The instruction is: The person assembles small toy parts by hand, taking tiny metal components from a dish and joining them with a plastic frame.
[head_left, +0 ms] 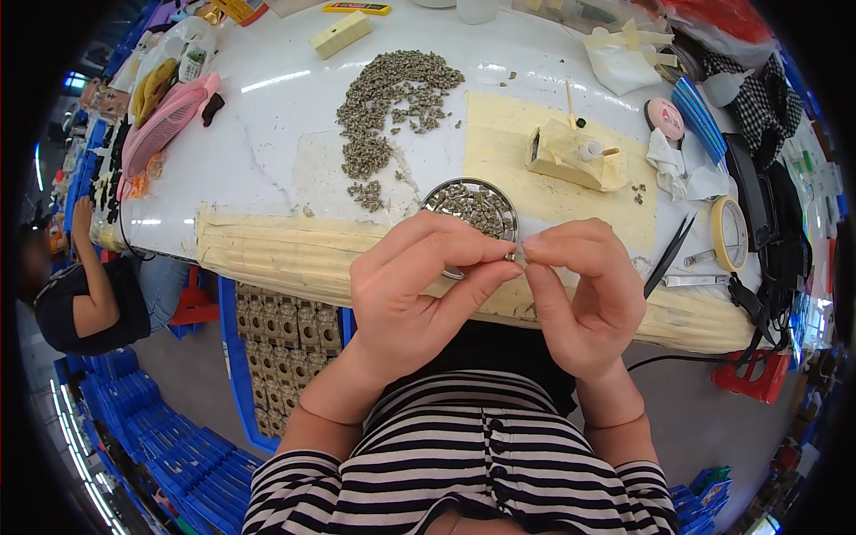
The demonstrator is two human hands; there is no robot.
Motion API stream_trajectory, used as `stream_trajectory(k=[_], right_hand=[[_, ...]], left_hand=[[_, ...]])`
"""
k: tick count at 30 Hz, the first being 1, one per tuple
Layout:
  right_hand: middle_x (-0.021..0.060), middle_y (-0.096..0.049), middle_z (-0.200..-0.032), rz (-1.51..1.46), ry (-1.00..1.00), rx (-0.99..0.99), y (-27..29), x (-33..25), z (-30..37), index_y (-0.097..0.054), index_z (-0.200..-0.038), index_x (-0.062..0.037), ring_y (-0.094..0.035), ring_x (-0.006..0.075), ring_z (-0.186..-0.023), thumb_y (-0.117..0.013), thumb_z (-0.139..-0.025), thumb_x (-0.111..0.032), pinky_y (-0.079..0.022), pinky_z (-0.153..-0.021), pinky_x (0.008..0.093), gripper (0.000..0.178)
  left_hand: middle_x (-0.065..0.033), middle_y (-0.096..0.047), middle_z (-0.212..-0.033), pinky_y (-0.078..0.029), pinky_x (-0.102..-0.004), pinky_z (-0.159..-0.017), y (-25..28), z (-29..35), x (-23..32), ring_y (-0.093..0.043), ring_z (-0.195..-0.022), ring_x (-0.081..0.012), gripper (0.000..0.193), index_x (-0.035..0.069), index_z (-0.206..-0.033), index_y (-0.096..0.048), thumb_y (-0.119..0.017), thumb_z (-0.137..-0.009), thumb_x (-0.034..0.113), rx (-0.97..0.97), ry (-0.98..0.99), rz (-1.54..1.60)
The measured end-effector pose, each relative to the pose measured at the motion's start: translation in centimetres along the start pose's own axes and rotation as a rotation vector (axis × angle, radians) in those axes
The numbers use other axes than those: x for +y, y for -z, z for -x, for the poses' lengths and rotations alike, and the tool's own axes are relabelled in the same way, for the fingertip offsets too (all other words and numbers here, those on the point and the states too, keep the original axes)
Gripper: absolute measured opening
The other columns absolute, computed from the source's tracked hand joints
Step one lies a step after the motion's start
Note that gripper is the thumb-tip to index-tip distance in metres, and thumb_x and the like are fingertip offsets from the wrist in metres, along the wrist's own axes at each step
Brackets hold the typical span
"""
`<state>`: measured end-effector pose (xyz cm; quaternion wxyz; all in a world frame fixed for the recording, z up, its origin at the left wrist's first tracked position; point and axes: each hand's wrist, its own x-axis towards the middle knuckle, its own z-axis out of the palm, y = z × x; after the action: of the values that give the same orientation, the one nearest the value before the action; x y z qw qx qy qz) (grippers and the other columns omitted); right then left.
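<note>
My left hand (415, 281) is closed in a pinch on a small metal part (510, 257), of which only a tiny shiny bit shows at the fingertips. Close beside it, my right hand (584, 290) has its thumb and forefinger curled together at the same spot; whatever they grip is too small to make out. Just behind the fingers, a round metal dish (514, 223) holds many similar small metal parts (473, 207). The left hand covers the dish's near side. Farther back, a large loose pile of such parts (366, 147) spreads over the white tabletop (267, 116).
A tape-wrapped block (575, 159) with a small cup stands right of the dish. Black tweezers (669, 254) and a tape roll (729, 234) lie at the right. A pink fan (169, 125) is at the left. Below the padded edge (267, 245) sits a blue crate (234, 357) of metal parts. Another person (98, 294) is far left.
</note>
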<state>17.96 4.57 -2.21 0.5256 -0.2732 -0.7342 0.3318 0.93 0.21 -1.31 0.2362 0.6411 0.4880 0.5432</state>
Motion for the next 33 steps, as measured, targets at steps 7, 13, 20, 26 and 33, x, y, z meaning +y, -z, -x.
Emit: stream_trajectory(k=[7,13,20,26,33], right_hand=[[0.0098,-0.068,-0.09,0.03,-0.02,-0.042,-0.04,-0.52,0.02,-0.073,-0.098,-0.0016,-0.064,0.0203,-0.078,-0.074,-0.075,0.008,-0.051,-0.067,0.0286,0.025],[0.0096,-0.067,-0.086,0.08,-0.014,-0.034,0.11,-0.3,-0.06,-0.073,-0.096,-0.0019,-0.064,0.0199,-0.076,-0.075,-0.075,0.007,-0.051,-0.066,0.0284,0.023],[0.01,-0.065,-0.084,0.092,-0.036,-0.02,0.03,-0.29,-0.09,-0.071,-0.09,-0.0013,-0.063,0.0208,-0.074,-0.074,-0.075,0.007,-0.05,-0.065,0.0288,0.018],[0.0101,-0.065,-0.083,0.112,-0.012,-0.012,-0.02,-0.23,-0.19,-0.071,-0.09,-0.0006,-0.063,0.0214,-0.074,-0.074,-0.075,0.007,-0.05,-0.065,0.0291,0.017],[0.01,-0.067,-0.084,-0.013,-0.1,0.003,-0.05,-0.31,-0.09,-0.071,-0.092,0.0007,-0.064,0.0195,-0.074,-0.073,-0.077,0.006,-0.051,-0.067,0.0274,0.015]], left_hand=[[-0.0099,-0.066,-0.085,-0.047,-0.0247,-0.069,0.36,0.25,0.02,-0.061,-0.077,-0.0138,0.014,-0.003,-0.089,-0.069,-0.078,-0.079,0.0,-0.045,0.153,0.216],[-0.0089,-0.065,-0.085,-0.046,-0.0234,-0.069,0.29,0.26,0.51,-0.06,-0.078,-0.0126,0.012,-0.005,-0.09,-0.07,-0.076,-0.081,-0.001,-0.07,0.254,0.262],[-0.0089,-0.066,-0.084,-0.048,-0.0236,-0.067,0.24,0.24,0.46,-0.061,-0.075,-0.0122,0.01,-0.004,-0.091,-0.071,-0.074,-0.081,-0.003,-0.082,0.221,0.243],[-0.01,-0.069,-0.085,-0.052,-0.026,-0.063,-0.28,0.34,0.11,-0.065,-0.073,-0.0161,0.019,-0.001,-0.095,-0.073,-0.077,-0.077,-0.004,0.057,-0.034,-0.054],[-0.011,-0.069,-0.087,-0.052,-0.0263,-0.064,-0.59,0.43,-0.3,-0.065,-0.074,-0.0188,0.027,-0.001,-0.101,-0.072,-0.076,-0.075,-0.008,0.082,-0.243,-0.176]])
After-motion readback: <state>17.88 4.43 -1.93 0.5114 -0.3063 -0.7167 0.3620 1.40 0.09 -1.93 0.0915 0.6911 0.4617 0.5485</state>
